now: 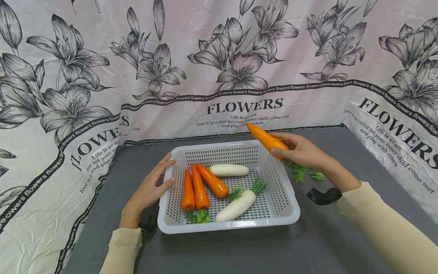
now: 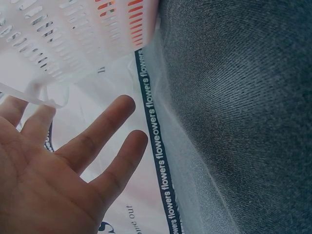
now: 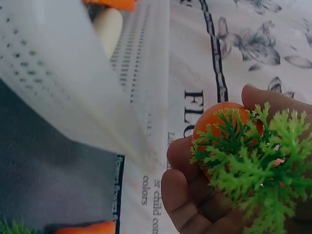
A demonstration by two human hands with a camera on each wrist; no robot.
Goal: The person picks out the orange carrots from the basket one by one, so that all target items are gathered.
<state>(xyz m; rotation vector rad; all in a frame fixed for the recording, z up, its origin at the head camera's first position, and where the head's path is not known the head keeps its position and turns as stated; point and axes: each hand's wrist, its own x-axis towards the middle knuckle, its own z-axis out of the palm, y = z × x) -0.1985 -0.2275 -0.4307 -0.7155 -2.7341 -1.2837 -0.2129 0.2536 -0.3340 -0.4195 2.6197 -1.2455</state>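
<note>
My right hand (image 1: 301, 150) grips an orange carrot (image 1: 263, 137) above the right rim of a white plastic basket (image 1: 227, 228), the tip pointing up and left. Its feathery green top (image 3: 263, 161) shows close up in the right wrist view. On the basket's left rim rest fingers of my left hand (image 1: 150, 186), spread and fairly straight; two others extend free beside the wall in the left wrist view. Inside the basket lie three carrots (image 1: 199, 186) on the left, a white radish (image 1: 229, 170) at the back and a second radish with a green top (image 1: 237, 207) in front.
Green leaves (image 1: 299, 172) show on the dark grey table (image 1: 226, 255) right of the basket. Another carrot (image 3: 87, 228) lies there in the right wrist view. A flower-printed cloth (image 1: 154, 125) hangs behind and along both sides.
</note>
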